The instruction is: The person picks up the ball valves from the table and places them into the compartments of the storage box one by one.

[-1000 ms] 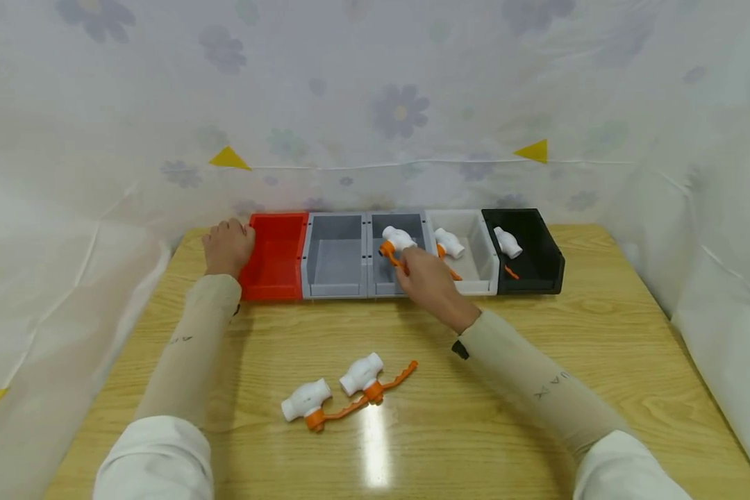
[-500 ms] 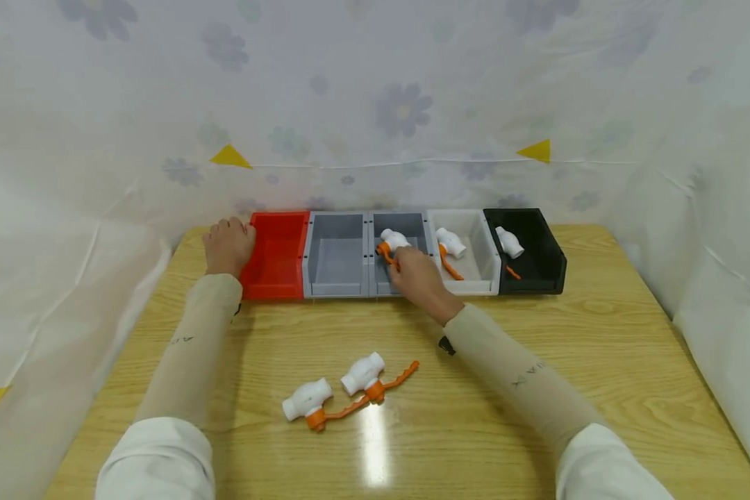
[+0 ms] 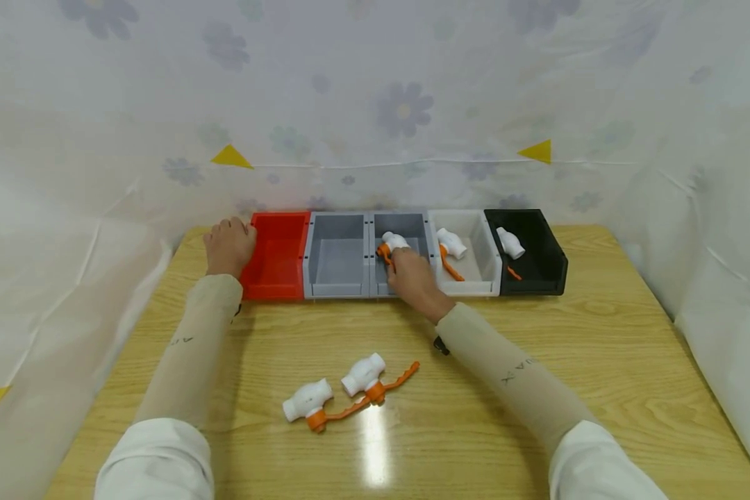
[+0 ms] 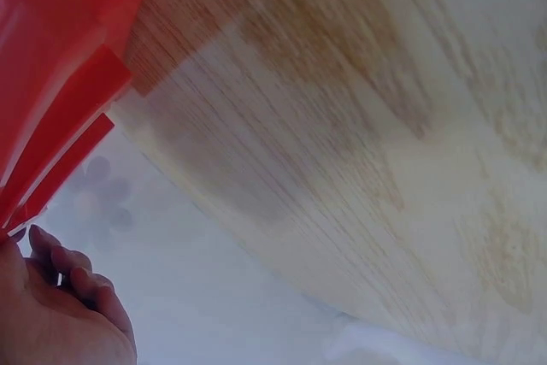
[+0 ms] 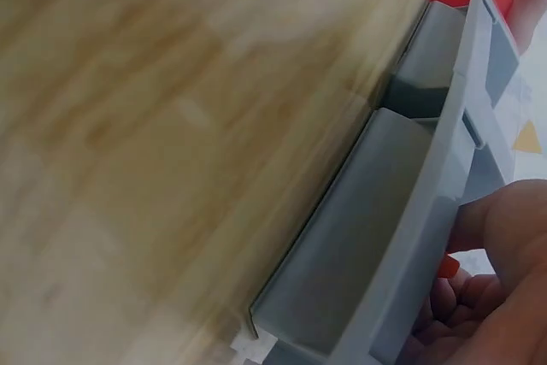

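Note:
My right hand (image 3: 412, 278) reaches into the right-hand grey bin (image 3: 420, 226) and holds a white ball valve (image 3: 395, 240) by its orange handle. In the right wrist view the curled fingers and thumb are behind the bin wall, with a bit of orange handle (image 5: 449, 266) showing. My left hand (image 3: 229, 246) grips the upper left edge of the red bin (image 3: 278, 257), its fingers curled; the left wrist view shows that hand (image 4: 64, 305) at the bin's rim. Two more ball valves, a left one (image 3: 307, 400) and a right one (image 3: 364, 373), lie on the table.
Another grey bin (image 3: 337, 253) stands between the red one and the right hand's bin. To the right, a white bin (image 3: 481, 260) and a black bin (image 3: 540, 257) each contain a ball valve. A flowered sheet (image 3: 325, 104) hangs behind the wooden table (image 3: 275, 347).
The right hand has moved slightly left and lowered the ball valve into the right-hand grey bin, uncovering more of the valve in the white bin. My left hand stays put.

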Tool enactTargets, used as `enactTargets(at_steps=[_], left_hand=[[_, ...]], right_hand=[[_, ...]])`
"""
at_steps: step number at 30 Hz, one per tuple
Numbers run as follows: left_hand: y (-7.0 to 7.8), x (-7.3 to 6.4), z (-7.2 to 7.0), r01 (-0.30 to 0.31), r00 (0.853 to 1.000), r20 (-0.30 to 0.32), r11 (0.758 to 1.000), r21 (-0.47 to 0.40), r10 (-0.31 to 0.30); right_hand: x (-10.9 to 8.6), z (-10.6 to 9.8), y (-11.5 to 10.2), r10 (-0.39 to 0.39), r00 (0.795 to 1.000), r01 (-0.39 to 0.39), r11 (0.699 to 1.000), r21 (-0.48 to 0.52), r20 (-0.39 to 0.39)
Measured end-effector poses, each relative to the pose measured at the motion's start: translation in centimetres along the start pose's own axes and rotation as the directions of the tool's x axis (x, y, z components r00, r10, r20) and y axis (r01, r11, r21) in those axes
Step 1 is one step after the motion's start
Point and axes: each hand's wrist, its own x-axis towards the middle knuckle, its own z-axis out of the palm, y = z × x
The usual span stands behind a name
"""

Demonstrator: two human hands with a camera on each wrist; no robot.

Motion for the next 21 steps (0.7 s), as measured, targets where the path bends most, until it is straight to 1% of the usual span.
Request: enactTargets(at_steps=[9, 14, 21], left_hand=[[0.26, -0.16, -0.19, -0.008, 1.000, -0.017, 1.000, -0.001, 0.008], [0.48, -0.16, -0.19, -0.005, 1.000, -0.010, 1.000, -0.001, 0.005], [0.55, -0.04, 0.08, -0.007, 1.000, -0.024, 1.000, 0.005, 0.007]], right_hand=[[0.31, 0.39, 0.01, 0.042, 0.998, -0.040, 0.999, -0.030, 0.056], [0.33, 0.32, 0.08, 0.064, 0.994, -0.059, 0.997, -0.053, 0.090], [0.21, 0.31, 0.06, 0.069, 0.993, -0.063, 0.996, -0.066, 0.097]])
